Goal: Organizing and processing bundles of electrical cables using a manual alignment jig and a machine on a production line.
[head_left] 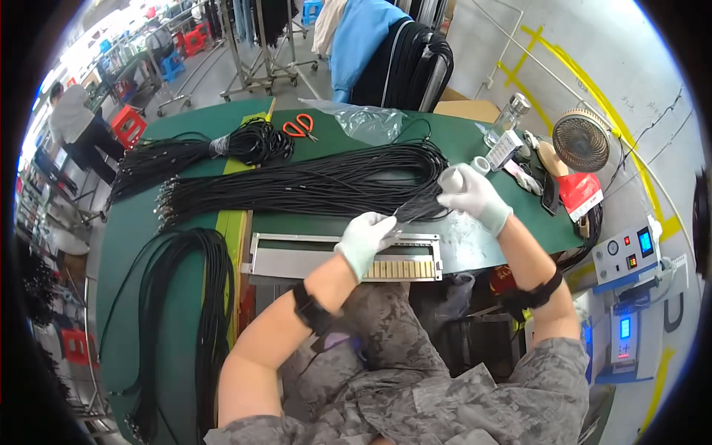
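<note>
My left hand (363,241), in a white glove, is closed in a pinch on a thin clear strip (406,213) that looks like tape. The strip stretches up toward my right hand (478,199), also gloved, whose fingers are wrapped round a translucent roll of tape (450,179). Another white ring-shaped roll (480,165) shows just beyond the right fingers. Below my left hand, a long metal frame (297,265) with a row of brass-coloured blocks (404,269) lies at the table's near edge. Behind both hands stretches a looped bundle of black cords (319,178).
More black cord bundles (256,141) (200,259) lie on the green table (170,297). Orange-handled scissors (300,127) and a clear plastic bag (367,122) are at the back. At right stand a glass bottle (508,119), a fan (581,141) and a control box (627,252).
</note>
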Motion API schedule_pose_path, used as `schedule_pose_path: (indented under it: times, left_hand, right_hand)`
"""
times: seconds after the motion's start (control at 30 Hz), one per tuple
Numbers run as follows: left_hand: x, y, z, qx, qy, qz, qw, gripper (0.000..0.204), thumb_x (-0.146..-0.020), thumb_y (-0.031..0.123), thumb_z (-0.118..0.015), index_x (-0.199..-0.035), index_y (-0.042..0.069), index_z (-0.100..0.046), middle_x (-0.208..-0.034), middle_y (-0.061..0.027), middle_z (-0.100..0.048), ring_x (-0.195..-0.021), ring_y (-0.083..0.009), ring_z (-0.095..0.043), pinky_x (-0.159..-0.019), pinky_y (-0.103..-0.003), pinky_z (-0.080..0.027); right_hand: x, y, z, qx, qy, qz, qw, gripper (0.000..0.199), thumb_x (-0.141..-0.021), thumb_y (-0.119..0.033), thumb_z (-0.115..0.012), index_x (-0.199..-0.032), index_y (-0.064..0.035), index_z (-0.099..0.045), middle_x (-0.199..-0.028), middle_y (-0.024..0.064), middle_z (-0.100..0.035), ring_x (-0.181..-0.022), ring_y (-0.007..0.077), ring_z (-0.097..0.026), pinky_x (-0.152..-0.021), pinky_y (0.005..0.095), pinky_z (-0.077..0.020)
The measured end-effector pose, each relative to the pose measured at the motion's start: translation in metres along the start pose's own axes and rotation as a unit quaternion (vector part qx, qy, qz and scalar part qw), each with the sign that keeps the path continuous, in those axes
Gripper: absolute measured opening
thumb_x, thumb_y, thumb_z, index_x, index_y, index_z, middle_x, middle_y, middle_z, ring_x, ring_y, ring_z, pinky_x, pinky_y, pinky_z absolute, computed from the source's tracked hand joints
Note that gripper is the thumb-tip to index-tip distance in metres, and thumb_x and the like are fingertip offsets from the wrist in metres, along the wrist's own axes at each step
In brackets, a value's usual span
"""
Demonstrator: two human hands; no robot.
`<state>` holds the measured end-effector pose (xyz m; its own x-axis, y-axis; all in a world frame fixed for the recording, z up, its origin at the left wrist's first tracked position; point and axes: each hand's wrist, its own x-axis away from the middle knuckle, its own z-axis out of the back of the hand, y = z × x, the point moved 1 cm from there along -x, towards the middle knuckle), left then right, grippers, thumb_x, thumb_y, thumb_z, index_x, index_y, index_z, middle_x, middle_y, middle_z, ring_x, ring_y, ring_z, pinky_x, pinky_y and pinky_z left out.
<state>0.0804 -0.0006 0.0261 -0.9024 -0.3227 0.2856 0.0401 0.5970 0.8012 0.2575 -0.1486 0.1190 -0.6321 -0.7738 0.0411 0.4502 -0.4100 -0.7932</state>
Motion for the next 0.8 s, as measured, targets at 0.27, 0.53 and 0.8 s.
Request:
schedule_pose_path:
  times: [0.27,0.53,0.8]
  left_hand:
    - [-0.048,-0.001,0.001,0.164,0.083,0.092,0.979,0.026,-0.091,0.013,-0.060,-0.107,-0.006,-0.051,-0.102,-0.0187,-0.056,-0.098,-0.0319,-0.058,-0.090,-0.048,-0.051]
    - [-0.070,-0.004,-0.001,0.256,0.081,0.088,0.959,0.034,-0.091,0.016,-0.061,-0.112,-0.007,-0.047,-0.110,-0.0243,-0.052,-0.107,-0.0385,-0.053,-0.095,-0.053,-0.047]
    - [-0.071,-0.011,-0.008,0.262,0.113,0.037,0.958,0.032,-0.091,0.017,-0.060,-0.113,-0.001,-0.047,-0.105,-0.0195,-0.055,-0.101,-0.0341,-0.056,-0.091,-0.051,-0.049]
  right_hand:
    - [-0.128,0.003,0.012,0.323,-0.058,0.114,0.938,0.049,-0.064,-0.034,-0.073,-0.098,-0.0002,-0.063,-0.101,0.0186,-0.063,-0.096,0.0329,-0.061,-0.089,0.0371,-0.0462]
    - [-0.218,0.025,-0.029,0.354,-0.190,0.152,0.903,0.051,-0.069,-0.044,-0.064,-0.098,-0.0018,-0.066,-0.102,0.0203,-0.064,-0.099,0.0362,-0.060,-0.087,0.0395,-0.0472]
    - [-0.181,0.049,-0.037,0.298,-0.181,0.145,0.926,0.053,-0.079,-0.050,-0.061,-0.106,-0.0044,-0.057,-0.099,0.0232,-0.064,-0.095,0.0407,-0.061,-0.085,0.0415,-0.0475]
